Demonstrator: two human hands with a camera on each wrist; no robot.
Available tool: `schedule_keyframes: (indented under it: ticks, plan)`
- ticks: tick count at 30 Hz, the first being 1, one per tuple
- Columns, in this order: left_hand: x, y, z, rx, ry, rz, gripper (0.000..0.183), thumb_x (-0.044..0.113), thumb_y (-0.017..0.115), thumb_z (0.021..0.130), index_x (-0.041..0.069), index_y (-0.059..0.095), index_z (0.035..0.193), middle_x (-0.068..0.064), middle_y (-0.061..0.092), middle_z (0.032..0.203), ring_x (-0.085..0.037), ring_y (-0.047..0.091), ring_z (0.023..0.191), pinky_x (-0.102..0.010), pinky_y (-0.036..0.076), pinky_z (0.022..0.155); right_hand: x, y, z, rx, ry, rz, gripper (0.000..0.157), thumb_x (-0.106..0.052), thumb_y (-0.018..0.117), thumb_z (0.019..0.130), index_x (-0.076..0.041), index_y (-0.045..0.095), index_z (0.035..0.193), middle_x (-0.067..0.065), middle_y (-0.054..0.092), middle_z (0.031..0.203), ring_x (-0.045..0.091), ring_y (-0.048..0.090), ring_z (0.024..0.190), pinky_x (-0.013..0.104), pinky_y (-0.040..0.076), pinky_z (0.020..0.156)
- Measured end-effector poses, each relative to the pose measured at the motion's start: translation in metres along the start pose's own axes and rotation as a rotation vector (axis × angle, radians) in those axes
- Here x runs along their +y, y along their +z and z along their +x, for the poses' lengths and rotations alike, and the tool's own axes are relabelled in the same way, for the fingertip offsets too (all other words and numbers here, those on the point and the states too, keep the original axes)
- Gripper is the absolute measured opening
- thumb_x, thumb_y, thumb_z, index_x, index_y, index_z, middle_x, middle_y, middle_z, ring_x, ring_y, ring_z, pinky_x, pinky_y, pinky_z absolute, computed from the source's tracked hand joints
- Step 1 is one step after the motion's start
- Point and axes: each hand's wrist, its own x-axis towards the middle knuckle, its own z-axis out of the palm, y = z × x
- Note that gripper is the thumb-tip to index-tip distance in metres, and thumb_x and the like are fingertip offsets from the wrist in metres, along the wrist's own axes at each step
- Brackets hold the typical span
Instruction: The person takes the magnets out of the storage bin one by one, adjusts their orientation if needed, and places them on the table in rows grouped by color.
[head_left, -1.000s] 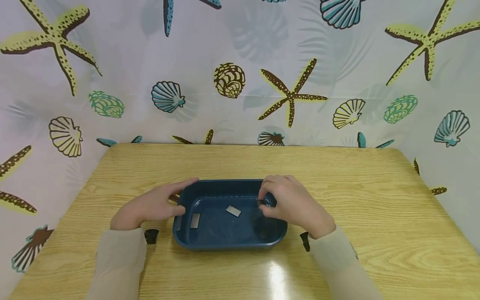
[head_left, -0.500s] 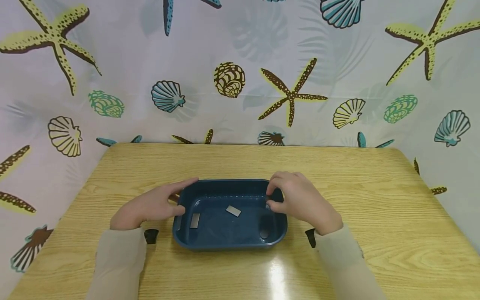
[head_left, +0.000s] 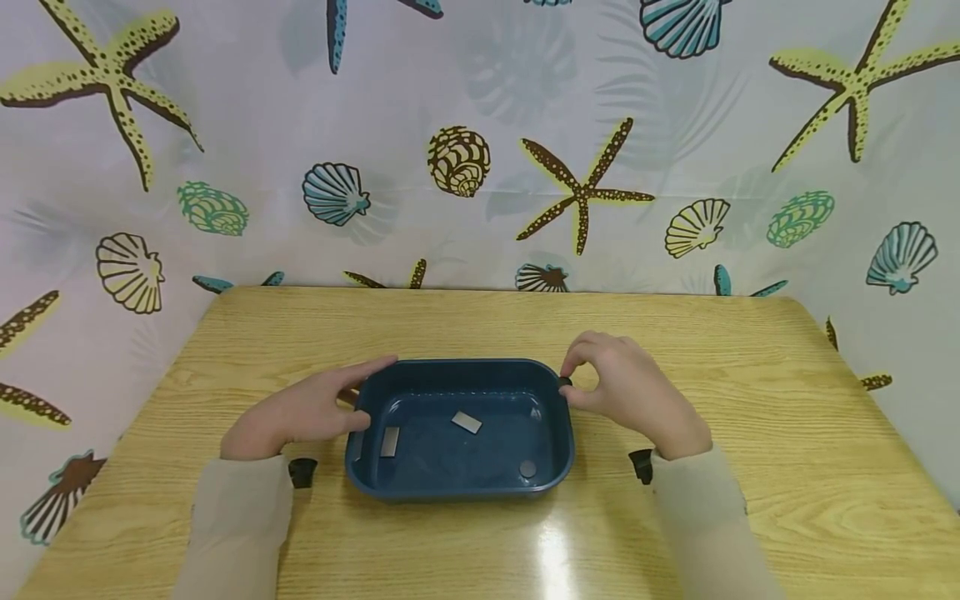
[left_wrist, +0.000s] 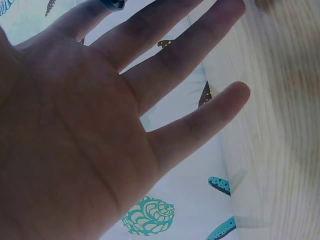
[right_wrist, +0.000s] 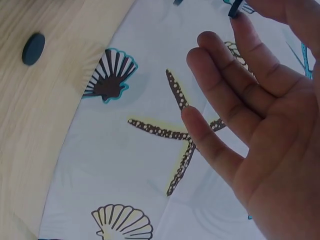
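A dark blue rectangular tray [head_left: 461, 493] sits on the table. Inside lie two flat silver rectangular pieces: one near the left end [head_left: 390, 442], one around the middle [head_left: 467, 422]. A grey round disc [head_left: 528, 469] lies by the front right corner. My left hand [head_left: 315, 408] rests on the tray's left end, thumb over the rim and index finger along the back corner; its other fingers [left_wrist: 200, 120] stretch out straight. At the right rim, my right hand [head_left: 626, 387] pinches a small dark round piece [head_left: 565, 382] between thumb and index finger, other fingers spread.
In the right wrist view, another dark disc [right_wrist: 33, 48] shows against the wood; the head view does not show it. The wooden table [head_left: 750, 400] ends at a shell-patterned cloth [head_left: 420, 242] behind. Black mounts [head_left: 302, 472] sit at the wrists.
My right hand has moved right and slightly back, carrying the dark piece from inside the tray to its right rim. The grey disc has come uncovered. My left hand has stayed put.
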Motion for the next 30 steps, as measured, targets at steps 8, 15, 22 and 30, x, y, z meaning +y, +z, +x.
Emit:
schedule_keyframes:
  ticks: [8,15,22,30]
  plan:
    - [-0.005,-0.009,0.008,-0.018,0.012,-0.001,0.083,0.012,0.06,0.091,0.015,0.023,0.166,-0.026,0.045,0.157,-0.049,0.054,0.134,-0.034,0.051,0.082,0.018,-0.012,0.001,0.021,0.08,0.055,0.01,-0.019,0.078,0.089,-0.014,0.074,0.096,0.003,0.072,0.11,0.027,0.069,0.103,0.048,0.054,0.093]
    - [-0.008,-0.017,0.016,-0.033,0.021,-0.004,0.084,0.012,0.06,0.091,0.015,0.022,0.166,-0.026,0.046,0.157,-0.048,0.055,0.133,-0.034,0.05,0.081,0.036,-0.022,-0.001,-0.022,0.207,0.087,0.014,-0.02,0.075,0.092,-0.012,0.073,0.103,0.009,0.07,0.118,0.033,0.067,0.111,0.052,0.052,0.096]
    - [-0.006,-0.022,0.018,-0.039,0.021,-0.006,0.083,0.011,0.06,0.091,0.014,0.023,0.165,-0.026,0.048,0.155,-0.048,0.055,0.133,-0.033,0.049,0.08,0.052,-0.035,-0.008,-0.054,0.324,0.142,0.019,-0.025,0.072,0.095,-0.011,0.071,0.108,0.014,0.066,0.125,0.037,0.064,0.115,0.054,0.051,0.096]
    - [-0.003,-0.027,0.019,-0.053,0.005,-0.01,0.083,0.011,0.06,0.091,0.014,0.023,0.165,-0.027,0.048,0.155,-0.048,0.055,0.133,-0.033,0.049,0.078,0.061,-0.039,-0.008,-0.094,0.383,0.177,0.021,-0.026,0.07,0.096,-0.011,0.07,0.11,0.017,0.064,0.129,0.04,0.062,0.119,0.055,0.051,0.096]
